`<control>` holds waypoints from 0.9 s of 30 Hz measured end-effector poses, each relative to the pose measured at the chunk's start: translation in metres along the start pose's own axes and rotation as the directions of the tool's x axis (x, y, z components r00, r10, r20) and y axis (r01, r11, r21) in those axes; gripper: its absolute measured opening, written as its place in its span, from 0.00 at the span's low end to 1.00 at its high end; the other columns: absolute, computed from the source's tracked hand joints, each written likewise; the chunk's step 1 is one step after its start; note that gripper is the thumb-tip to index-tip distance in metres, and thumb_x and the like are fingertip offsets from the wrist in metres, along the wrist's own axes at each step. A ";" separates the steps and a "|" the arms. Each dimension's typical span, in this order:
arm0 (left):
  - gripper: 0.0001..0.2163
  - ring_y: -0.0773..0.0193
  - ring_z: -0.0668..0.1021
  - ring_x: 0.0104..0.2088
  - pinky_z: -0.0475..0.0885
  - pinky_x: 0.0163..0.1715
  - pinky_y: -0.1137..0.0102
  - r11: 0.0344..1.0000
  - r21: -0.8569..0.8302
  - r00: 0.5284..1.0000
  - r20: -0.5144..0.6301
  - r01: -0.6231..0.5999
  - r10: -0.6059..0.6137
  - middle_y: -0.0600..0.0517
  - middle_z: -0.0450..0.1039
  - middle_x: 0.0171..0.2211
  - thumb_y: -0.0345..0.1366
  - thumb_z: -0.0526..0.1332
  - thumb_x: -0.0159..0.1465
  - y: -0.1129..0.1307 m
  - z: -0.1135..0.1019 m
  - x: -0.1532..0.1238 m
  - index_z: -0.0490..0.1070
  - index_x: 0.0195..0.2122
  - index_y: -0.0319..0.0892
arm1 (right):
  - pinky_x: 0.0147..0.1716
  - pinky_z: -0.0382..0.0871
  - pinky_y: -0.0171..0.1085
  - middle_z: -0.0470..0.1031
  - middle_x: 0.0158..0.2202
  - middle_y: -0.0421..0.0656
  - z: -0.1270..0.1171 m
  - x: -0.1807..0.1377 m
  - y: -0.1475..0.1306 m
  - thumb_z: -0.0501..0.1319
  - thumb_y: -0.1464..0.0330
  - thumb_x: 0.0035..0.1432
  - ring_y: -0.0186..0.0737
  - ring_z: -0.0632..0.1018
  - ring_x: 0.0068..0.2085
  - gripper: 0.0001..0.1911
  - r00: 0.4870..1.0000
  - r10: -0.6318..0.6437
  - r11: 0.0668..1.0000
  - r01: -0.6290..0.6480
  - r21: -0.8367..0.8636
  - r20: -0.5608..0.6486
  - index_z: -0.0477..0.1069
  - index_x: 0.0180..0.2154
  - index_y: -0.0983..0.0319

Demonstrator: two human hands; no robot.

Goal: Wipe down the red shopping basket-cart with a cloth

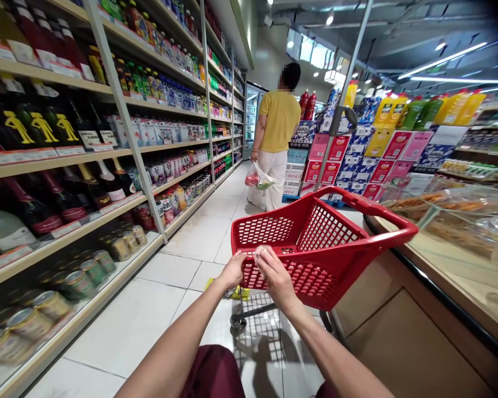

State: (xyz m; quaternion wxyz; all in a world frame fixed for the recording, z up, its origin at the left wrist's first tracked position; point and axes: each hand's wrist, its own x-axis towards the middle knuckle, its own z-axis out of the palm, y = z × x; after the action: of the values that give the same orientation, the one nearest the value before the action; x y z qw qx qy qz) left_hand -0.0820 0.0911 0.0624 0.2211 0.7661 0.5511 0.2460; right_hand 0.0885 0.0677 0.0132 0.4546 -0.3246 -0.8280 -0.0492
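A red plastic shopping cart basket (336, 221) stands in front of me in a supermarket aisle, tilted toward the right, with nothing visible inside. My left hand (233, 270) is closed over the near rim of the basket. Beside it, my right hand (274, 276) also grips that near rim, fingers curled over the edge. The cart's metal lower frame and a wheel (237, 322) show under the basket on the white tile floor.
Shelves of bottles and cans (66, 182) run along the left. A glass-topped counter (452, 243) lies close on the right. A person in a yellow shirt (278, 127) stands ahead holding a bag, next to stacked boxes (357, 160).
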 end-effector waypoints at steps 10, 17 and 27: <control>0.22 0.59 0.60 0.58 0.56 0.58 0.61 0.999 0.029 0.999 -0.021 0.025 -0.024 0.48 0.66 0.53 0.27 0.52 0.53 -0.005 -0.006 -0.006 0.65 0.51 0.41 | 0.52 0.65 0.47 0.71 0.49 0.46 0.014 -0.021 0.010 0.48 0.77 0.59 0.42 0.65 0.56 0.19 0.997 -0.036 0.999 0.038 -0.029 0.071 0.68 0.48 0.60; 0.21 0.61 0.60 0.59 0.57 0.57 0.64 0.993 0.103 0.998 -0.006 0.059 -0.059 0.48 0.66 0.53 0.26 0.51 0.54 0.003 -0.012 -0.011 0.66 0.49 0.41 | 0.45 0.72 0.40 0.75 0.40 0.44 -0.002 -0.034 0.014 0.50 0.76 0.59 0.40 0.71 0.50 0.17 0.988 -0.053 0.996 0.064 -0.070 0.145 0.70 0.45 0.58; 0.30 0.59 0.53 0.61 0.46 0.59 0.56 0.958 0.268 0.993 0.036 0.100 -0.113 0.47 0.54 0.61 0.22 0.50 0.51 0.051 0.016 0.008 0.56 0.57 0.42 | 0.46 0.70 0.44 0.73 0.42 0.47 -0.028 -0.042 0.036 0.50 0.75 0.59 0.43 0.69 0.50 0.15 0.997 0.020 0.980 -0.003 -0.201 0.079 0.71 0.44 0.60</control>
State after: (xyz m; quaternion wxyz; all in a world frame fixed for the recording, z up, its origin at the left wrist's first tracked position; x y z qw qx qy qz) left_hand -0.0322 0.0825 0.0817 0.1432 0.7640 0.6137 0.1383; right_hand 0.1454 0.0647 -0.0115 0.3860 -0.3753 -0.8346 -0.1167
